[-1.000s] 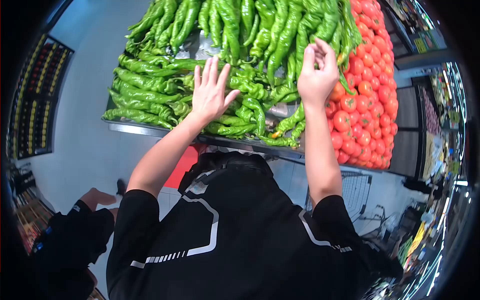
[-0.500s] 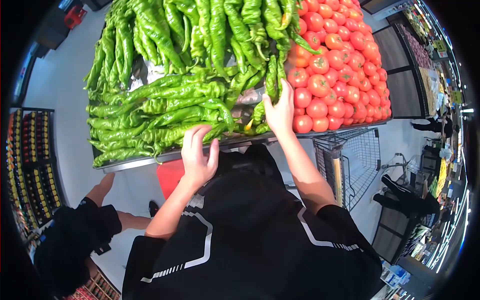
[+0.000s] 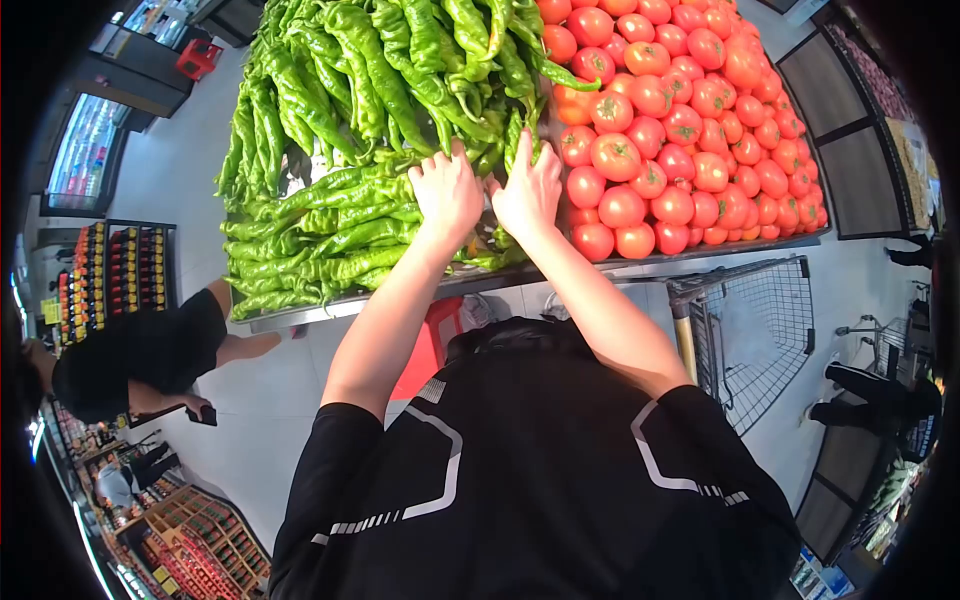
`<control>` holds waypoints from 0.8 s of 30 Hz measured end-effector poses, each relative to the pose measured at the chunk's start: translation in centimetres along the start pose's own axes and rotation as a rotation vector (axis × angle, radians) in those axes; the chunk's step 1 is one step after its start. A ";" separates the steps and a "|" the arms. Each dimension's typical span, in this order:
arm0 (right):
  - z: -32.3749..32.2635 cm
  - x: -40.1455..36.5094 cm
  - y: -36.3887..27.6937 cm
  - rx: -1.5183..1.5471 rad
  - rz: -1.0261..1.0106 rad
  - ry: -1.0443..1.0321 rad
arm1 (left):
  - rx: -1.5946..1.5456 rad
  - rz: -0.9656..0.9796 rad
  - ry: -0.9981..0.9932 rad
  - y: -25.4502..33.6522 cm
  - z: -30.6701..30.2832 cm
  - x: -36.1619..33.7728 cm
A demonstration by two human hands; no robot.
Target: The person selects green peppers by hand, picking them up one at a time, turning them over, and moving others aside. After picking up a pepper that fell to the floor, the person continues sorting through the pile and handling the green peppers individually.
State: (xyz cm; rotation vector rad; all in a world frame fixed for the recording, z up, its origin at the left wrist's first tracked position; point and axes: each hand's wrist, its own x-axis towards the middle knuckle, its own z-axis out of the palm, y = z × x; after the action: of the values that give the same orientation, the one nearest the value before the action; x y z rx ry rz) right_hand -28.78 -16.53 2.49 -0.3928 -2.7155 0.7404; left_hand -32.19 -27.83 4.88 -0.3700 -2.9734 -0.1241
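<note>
Long green peppers (image 3: pixel 330 215) are heaped on the display stand (image 3: pixel 290 318), the front ones lying crosswise and the back ones pointing toward me. My left hand (image 3: pixel 447 195) is closed over peppers near the middle of the heap, its fingers bent and the tips partly hidden. Beside it, my right hand (image 3: pixel 528 190) is closed around a pepper at the heap's right edge, close to the tomatoes. The two hands almost touch at the thumbs. Red tomatoes (image 3: pixel 673 206) are piled directly right of the peppers.
A wire shopping cart (image 3: pixel 765 330) stands below the stand's right end. A red stool (image 3: pixel 425 350) is under its front edge. At the left, a person in black (image 3: pixel 140 350) holds a phone. Shelves of bottles (image 3: pixel 110 270) and crates are beyond.
My left hand has moved up and right, from over the front edge onto the peppers beside my right hand, and its fingers have closed. The view has shifted; the person at left has moved.
</note>
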 end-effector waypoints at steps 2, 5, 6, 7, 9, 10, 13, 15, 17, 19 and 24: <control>-1.2 0.1 -0.2 -0.015 0.002 -0.013 | 0.020 -0.034 -0.014 0.1 -0.4 0.1; -2.9 0.5 0.6 0.070 -0.016 -0.177 | 0.073 0.016 0.063 -0.5 -0.7 0.0; -2.8 0.7 1.2 0.144 -0.046 -0.147 | 0.068 0.016 0.020 -0.5 -0.7 -0.1; -2.4 0.7 1.8 0.215 -0.077 -0.120 | 0.058 0.014 -0.026 -0.3 -0.6 -0.2; -0.8 1.2 2.1 0.173 -0.108 -0.085 | 0.105 0.035 -0.029 0.7 0.1 0.0; -0.1 1.7 2.2 0.200 -0.063 -0.076 | 0.149 0.060 -0.027 1.0 0.6 0.3; -0.3 2.9 1.6 0.228 -0.014 -0.121 | 0.127 -0.003 -0.074 1.4 2.3 1.1; -1.1 3.6 1.5 0.205 0.039 -0.232 | 0.137 0.032 0.013 1.2 3.4 1.0; -1.8 3.6 1.6 0.256 0.050 -0.237 | 0.175 0.035 -0.146 1.7 1.7 2.0; -2.8 2.3 2.2 0.313 -0.030 -0.182 | 0.112 0.084 -0.029 1.0 3.0 2.5; -6.4 -1.6 4.5 0.690 -0.273 0.080 | 0.062 0.071 0.004 0.9 4.0 3.8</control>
State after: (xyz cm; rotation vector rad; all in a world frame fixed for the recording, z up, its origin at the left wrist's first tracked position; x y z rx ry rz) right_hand -24.26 -10.50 5.11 0.1064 -2.1855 1.4466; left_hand -36.16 -25.71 1.61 -0.4668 -2.9476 -0.0252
